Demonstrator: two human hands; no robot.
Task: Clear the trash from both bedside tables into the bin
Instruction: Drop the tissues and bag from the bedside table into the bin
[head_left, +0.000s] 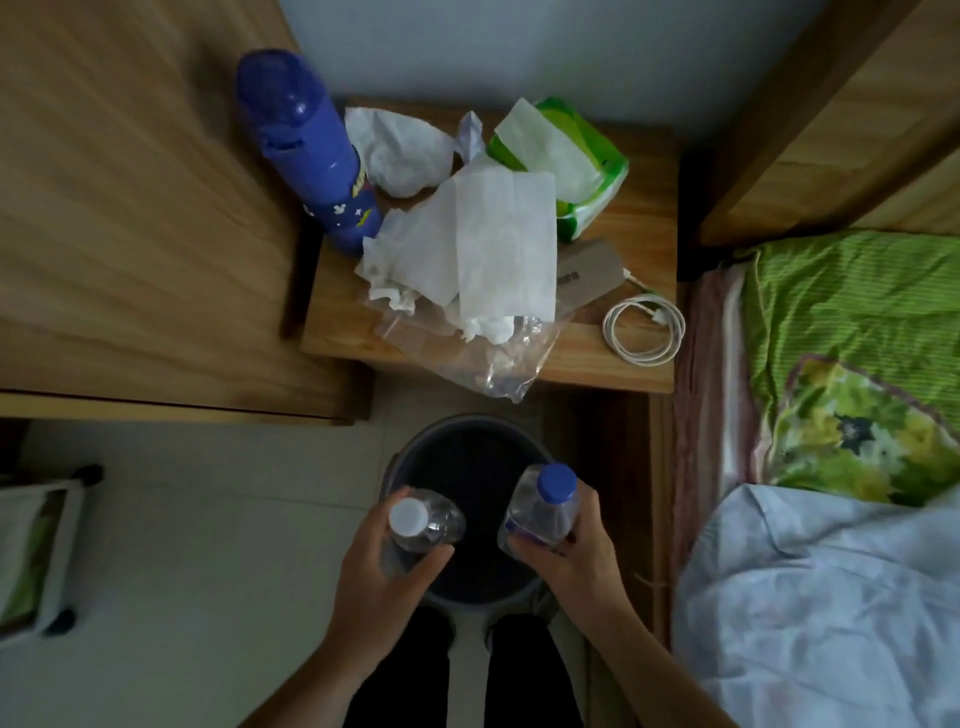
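Note:
My left hand (382, 582) grips a clear plastic bottle with a white cap (421, 525) over the near left rim of the dark round bin (467, 457). My right hand (576, 551) grips a clear bottle with a blue cap (545, 506) over the bin's right side. Both bottles stand upright above the bin's opening. Beyond the bin, the wooden bedside table (644, 228) holds crumpled white tissues (400, 150), a flat white wipe (498, 244), a clear plastic bag (493, 358) hanging over its front edge, and a brown card tag (587, 270).
A tall purple flask (311, 150) stands at the table's left side. A green wipes pack (571, 156) lies at the back and a coiled white cable (644, 327) at the front right. A bed with green and pale bedding (831, 415) is right; a wooden cabinet (130, 208) is left.

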